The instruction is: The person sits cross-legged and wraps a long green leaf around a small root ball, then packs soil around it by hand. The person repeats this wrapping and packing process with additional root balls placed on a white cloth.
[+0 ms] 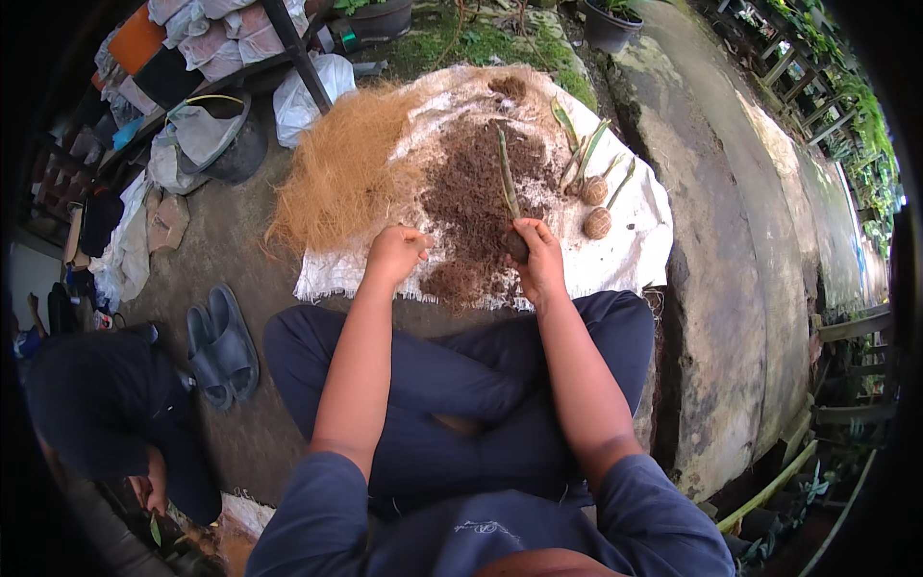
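Note:
My right hand (537, 260) grips a dark soil ball at the base of an upright green plant cutting (508, 173). To its left, my left hand (398, 254) is raised near the front of a white woven sack (638, 252), fingers curled together; whether it pinches a thread is too small to tell. Dark soil (461, 187) is spread over the sack's middle, with a brown clump of fibre and soil (453, 281) at its front edge. Tan coconut-like fibre (346, 159) is heaped at left. At right lie two string-wrapped balls (596, 223) with leaves and several loose leaf cuttings (577, 155).
Grey slides (223, 346) lie on the ground at left, near another person in dark clothes (115, 404). A black bucket (241, 148) and a rack with bagged items (231, 32) stand at upper left. Potted plants (611, 25) are beyond the sack; a concrete ledge (721, 216) runs at right.

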Tool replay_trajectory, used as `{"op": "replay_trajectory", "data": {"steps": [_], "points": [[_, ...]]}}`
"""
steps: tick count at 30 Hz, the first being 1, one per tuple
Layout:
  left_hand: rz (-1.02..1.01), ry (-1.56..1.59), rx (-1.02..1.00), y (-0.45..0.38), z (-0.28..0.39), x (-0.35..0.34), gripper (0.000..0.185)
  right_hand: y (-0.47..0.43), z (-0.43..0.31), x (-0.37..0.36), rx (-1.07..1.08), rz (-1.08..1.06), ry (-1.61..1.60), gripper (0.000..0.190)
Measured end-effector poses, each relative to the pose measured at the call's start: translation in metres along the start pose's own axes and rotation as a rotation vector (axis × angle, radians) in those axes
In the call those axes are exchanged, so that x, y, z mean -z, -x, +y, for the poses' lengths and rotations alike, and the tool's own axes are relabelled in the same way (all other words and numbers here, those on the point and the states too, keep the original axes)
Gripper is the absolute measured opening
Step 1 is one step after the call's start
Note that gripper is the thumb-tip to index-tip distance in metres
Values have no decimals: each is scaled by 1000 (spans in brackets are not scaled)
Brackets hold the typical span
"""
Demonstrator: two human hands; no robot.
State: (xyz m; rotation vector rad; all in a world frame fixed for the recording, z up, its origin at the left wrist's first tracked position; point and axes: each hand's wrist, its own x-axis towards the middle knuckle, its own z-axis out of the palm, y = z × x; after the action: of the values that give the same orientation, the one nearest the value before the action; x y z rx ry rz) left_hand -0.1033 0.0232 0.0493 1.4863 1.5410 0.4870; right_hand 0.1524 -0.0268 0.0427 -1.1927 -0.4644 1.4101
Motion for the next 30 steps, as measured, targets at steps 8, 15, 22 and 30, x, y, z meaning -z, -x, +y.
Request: {"op": "replay_trajectory", "data": {"steps": [8,15,22,30], "points": [[42,-275,21,7,35,-26,68,-16,11,-11,-95,-120,-268,13],[-274,958,-140,9,53,-82,67,-20,31,-11,-191,-337,-510,17],[-276,623,-224,-9,36,-93,78,-19,31,-19,-180,-327,-533,20],[-196,560,-305,-10,30,-93,76,-32,35,-12,-264,-370,-593,34]]}}
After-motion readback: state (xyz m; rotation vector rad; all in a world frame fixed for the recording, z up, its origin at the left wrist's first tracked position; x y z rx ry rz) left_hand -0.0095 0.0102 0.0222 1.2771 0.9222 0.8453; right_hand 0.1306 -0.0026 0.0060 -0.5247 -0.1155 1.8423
